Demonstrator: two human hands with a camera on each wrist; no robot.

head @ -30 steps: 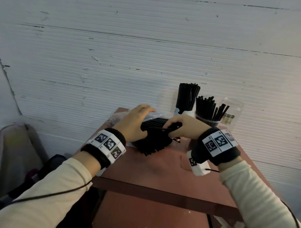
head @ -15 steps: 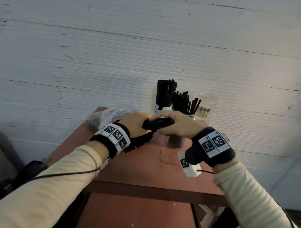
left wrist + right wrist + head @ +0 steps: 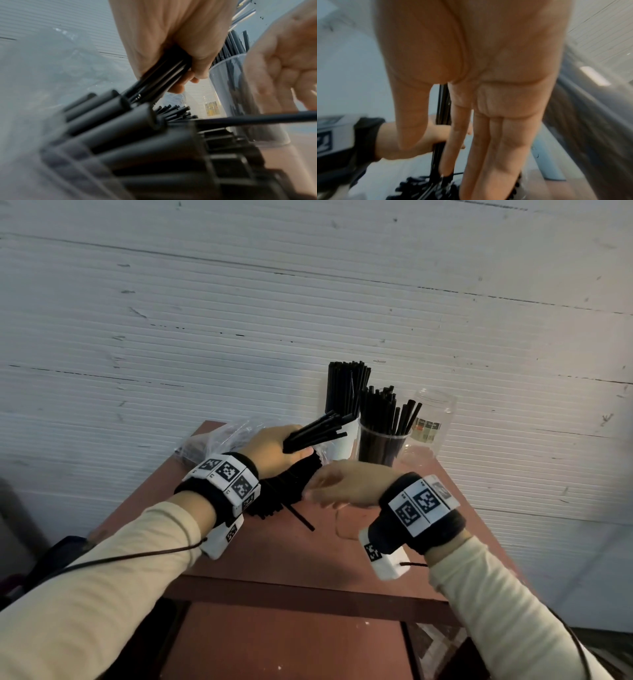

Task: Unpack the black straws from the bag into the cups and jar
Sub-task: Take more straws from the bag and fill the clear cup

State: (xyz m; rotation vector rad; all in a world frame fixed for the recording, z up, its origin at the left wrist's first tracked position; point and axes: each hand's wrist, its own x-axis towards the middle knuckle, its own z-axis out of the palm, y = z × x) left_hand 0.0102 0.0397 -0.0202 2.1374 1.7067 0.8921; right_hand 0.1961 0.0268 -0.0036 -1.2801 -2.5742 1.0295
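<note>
My left hand (image 3: 289,448) grips a small bundle of black straws (image 3: 317,431), tips slanting up toward the white cup (image 3: 339,440) packed with straws. The left wrist view shows the fingers (image 3: 192,75) curled round that bundle (image 3: 161,77). A pile of loose straws (image 3: 284,491) lies on the table under both hands. My right hand (image 3: 322,484), blurred, holds nothing; its straight fingers (image 3: 488,155) point down at the pile (image 3: 426,188). A clear cup (image 3: 383,443) holds more straws, and the clear jar (image 3: 433,419) beside it looks empty.
A crumpled clear plastic bag (image 3: 219,440) lies at the table's back left. One stray straw (image 3: 301,517) lies apart on the reddish-brown table (image 3: 308,556). A white ribbed wall stands right behind the cups. The table's front edge is near my wrists.
Both hands held the bundle together before. Now my left hand alone has raised it toward the cups, and my right hand has let go and dropped toward the pile.
</note>
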